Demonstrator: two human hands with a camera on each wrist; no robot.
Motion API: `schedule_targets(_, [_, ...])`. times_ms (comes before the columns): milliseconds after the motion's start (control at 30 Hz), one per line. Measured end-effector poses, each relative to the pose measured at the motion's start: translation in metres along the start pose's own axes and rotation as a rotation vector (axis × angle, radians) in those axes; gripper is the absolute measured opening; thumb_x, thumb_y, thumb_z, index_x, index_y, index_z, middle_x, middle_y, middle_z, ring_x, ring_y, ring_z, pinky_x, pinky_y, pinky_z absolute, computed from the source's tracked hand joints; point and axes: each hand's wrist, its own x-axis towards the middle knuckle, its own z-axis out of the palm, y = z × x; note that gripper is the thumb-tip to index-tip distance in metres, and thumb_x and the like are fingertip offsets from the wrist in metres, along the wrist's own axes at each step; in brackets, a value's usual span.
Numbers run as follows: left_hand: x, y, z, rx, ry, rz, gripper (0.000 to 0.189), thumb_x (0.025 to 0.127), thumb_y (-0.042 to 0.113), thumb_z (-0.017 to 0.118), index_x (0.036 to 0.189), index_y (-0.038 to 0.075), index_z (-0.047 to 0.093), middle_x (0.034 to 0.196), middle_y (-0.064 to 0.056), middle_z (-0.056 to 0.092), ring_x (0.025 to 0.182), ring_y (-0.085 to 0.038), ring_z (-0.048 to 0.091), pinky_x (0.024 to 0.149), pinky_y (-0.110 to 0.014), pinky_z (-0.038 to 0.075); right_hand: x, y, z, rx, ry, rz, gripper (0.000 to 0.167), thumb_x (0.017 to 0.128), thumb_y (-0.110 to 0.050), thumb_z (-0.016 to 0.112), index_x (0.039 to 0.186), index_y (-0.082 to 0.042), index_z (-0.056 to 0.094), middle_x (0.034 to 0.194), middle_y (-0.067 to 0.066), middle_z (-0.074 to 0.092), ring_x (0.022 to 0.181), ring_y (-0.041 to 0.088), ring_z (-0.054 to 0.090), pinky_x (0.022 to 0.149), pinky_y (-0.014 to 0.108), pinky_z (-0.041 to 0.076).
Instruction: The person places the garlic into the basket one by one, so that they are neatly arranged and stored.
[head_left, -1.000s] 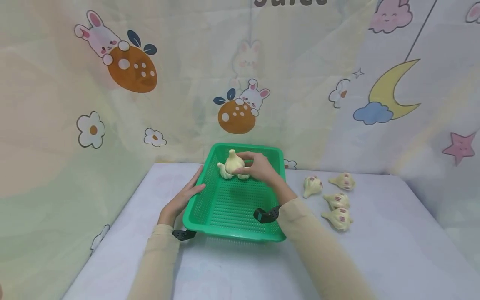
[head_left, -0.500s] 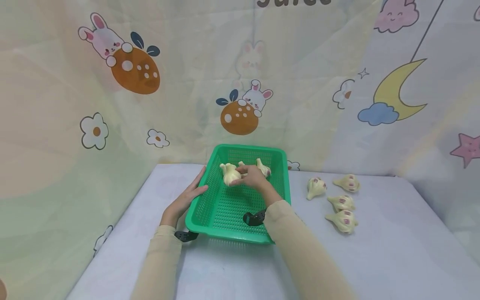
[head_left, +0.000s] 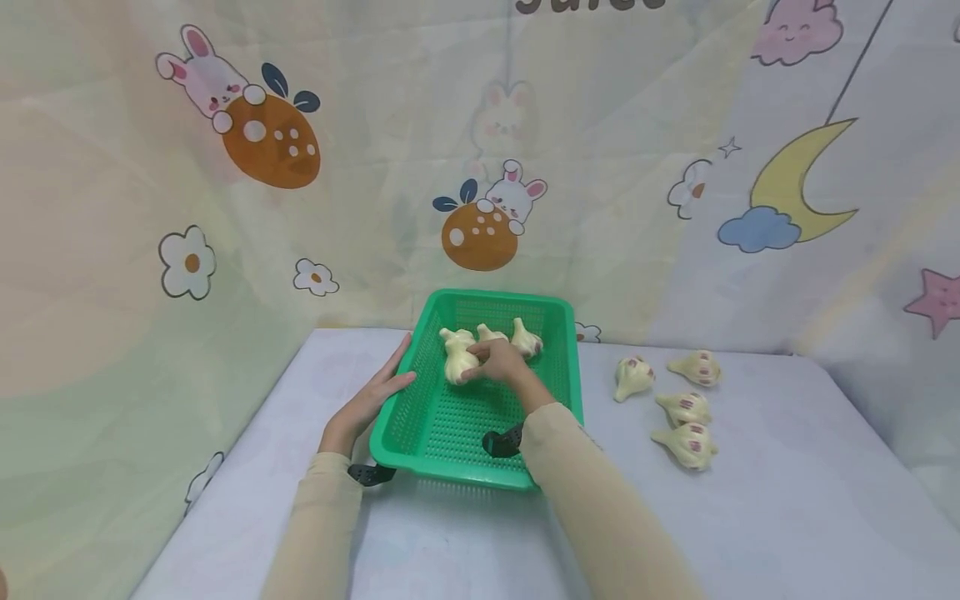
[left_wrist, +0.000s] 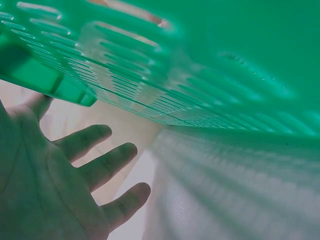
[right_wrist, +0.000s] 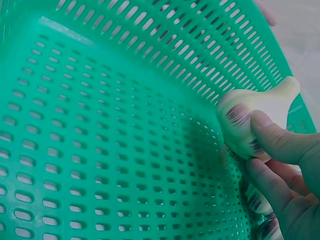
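A green plastic basket (head_left: 465, 475) with slotted walls stands on the table. Inside it my right hand (head_left: 501, 365) pinches a garlic bulb (head_left: 459, 367) between thumb and fingers. In the right wrist view that garlic bulb (right_wrist: 237, 120) shows purple patches, its stem pointing to the upper right. Behind it in the basket sit three more bulbs: one at the left (head_left: 454, 336), a partly hidden one in the middle (head_left: 491, 333) and one at the right (head_left: 527, 342). At the basket's left side is my left hand (head_left: 366, 406); in its wrist view the left hand's fingers (left_wrist: 107, 165) are straight and spread.
To the right of the basket, several garlic bulbs lie on the white table (head_left: 780, 483), among them a left one (head_left: 633, 377) and a front one (head_left: 688, 446). A printed curtain (head_left: 600, 217) hangs behind the table.
My right hand, with a garlic bulb in its grip, has come down lower and nearer in the basket. The right bulb behind it now shows. My left hand stays by the rim.
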Motion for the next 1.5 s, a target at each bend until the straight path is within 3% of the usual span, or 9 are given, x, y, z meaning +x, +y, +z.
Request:
schedule_targets(133, [0.003,-0.005,0.000,-0.016,0.002,0.013,0.068,0.101,0.024,0.040,0.153,0.032,-0.002,0.160,0.006,-0.009,0.147,-0.024,-0.011,0.115,-0.060,0.000,0.003,0.002,0.003,-0.033,0.010,-0.046,0.028,0.074,-0.021,0.081,0.073,-0.004,0.059,0.066,-0.005,0.047,0.081,0.013,0.042,0.065,0.022,0.035])
schedule_targets(267, [0.007,-0.016,-0.001,0.007,0.018,0.019,0.066,0.101,0.027,0.040,0.152,0.037,-0.001,0.160,0.011,-0.008,0.148,-0.021,-0.010,0.115,-0.060,0.001,0.002,-0.001,0.003,-0.048,0.002,-0.038,0.028,0.075,-0.022,0.080,0.071,-0.007,0.057,0.068,-0.001,0.050,0.083,0.015,0.044,0.066,0.021,0.036])
schedule_targets(367, [0.010,-0.020,-0.002,0.032,0.027,0.026,0.066,0.101,0.031,0.041,0.152,0.038,0.000,0.159,0.013,-0.006,0.148,-0.020,-0.009,0.115,-0.060,0.002,0.000,-0.003,0.003,-0.052,0.004,0.003,0.027,0.076,-0.024,0.080,0.085,-0.004,0.065,0.104,0.007,0.066,0.112,0.024,0.050,0.081,0.028,0.046])
schedule_targets(467, [0.010,-0.021,-0.001,0.034,0.027,0.034,0.067,0.100,0.033,0.041,0.153,0.037,0.000,0.159,0.013,-0.005,0.148,-0.020,-0.009,0.114,-0.061,0.002,-0.002,-0.004,0.003,-0.039,0.005,0.049,0.037,0.076,-0.026,0.080,0.102,-0.003,0.068,0.148,0.011,0.042,0.137,0.035,0.030,0.095,0.037,0.046])
schedule_targets(633, [0.010,-0.020,-0.001,0.035,0.025,0.033,0.066,0.100,0.033,0.041,0.152,0.038,0.000,0.160,0.013,-0.005,0.148,-0.021,-0.008,0.114,-0.062,0.002,-0.004,-0.007,0.003,0.004,0.006,0.095,0.044,0.076,-0.027,0.080,0.112,-0.005,0.067,0.159,0.008,0.016,0.144,0.037,0.014,0.101,0.041,0.043])
schedule_targets(767, [0.010,-0.020,-0.001,0.037,0.029,0.028,0.066,0.100,0.032,0.041,0.152,0.040,0.001,0.160,0.013,-0.005,0.148,-0.021,-0.008,0.114,-0.062,0.002,-0.003,-0.009,0.004,0.027,0.020,0.106,0.046,0.078,-0.027,0.079,0.116,-0.005,0.066,0.154,0.009,0.031,0.143,0.035,0.017,0.102,0.041,0.042])
schedule_targets(933, [0.010,-0.022,-0.002,0.043,0.032,0.031,0.065,0.100,0.032,0.041,0.151,0.042,0.002,0.160,0.012,-0.004,0.148,-0.021,-0.007,0.114,-0.062,0.003,0.000,-0.009,0.006,0.057,0.035,0.122,0.047,0.079,-0.026,0.078,0.119,-0.005,0.066,0.125,0.011,0.062,0.136,0.031,0.032,0.100,0.039,0.045])
schedule_targets(1267, [0.011,-0.025,-0.004,0.036,0.032,0.030,0.064,0.100,0.035,0.043,0.150,0.046,0.003,0.159,0.015,-0.004,0.148,-0.019,-0.006,0.115,-0.059,0.004,0.002,-0.009,0.008,0.043,0.059,0.130,0.037,0.079,-0.025,0.078,0.107,-0.003,0.070,0.144,0.011,0.046,0.138,0.034,0.029,0.099,0.040,0.044])
schedule_targets(1500, [0.009,-0.024,-0.004,0.027,0.036,0.029,0.064,0.100,0.034,0.042,0.150,0.045,0.003,0.159,0.014,-0.003,0.148,-0.019,-0.006,0.115,-0.059,0.004,0.005,-0.007,0.012,0.033,0.069,0.103,0.026,0.079,-0.023,0.078,0.090,-0.001,0.072,0.107,0.012,0.067,0.121,0.030,0.044,0.090,0.037,0.048])
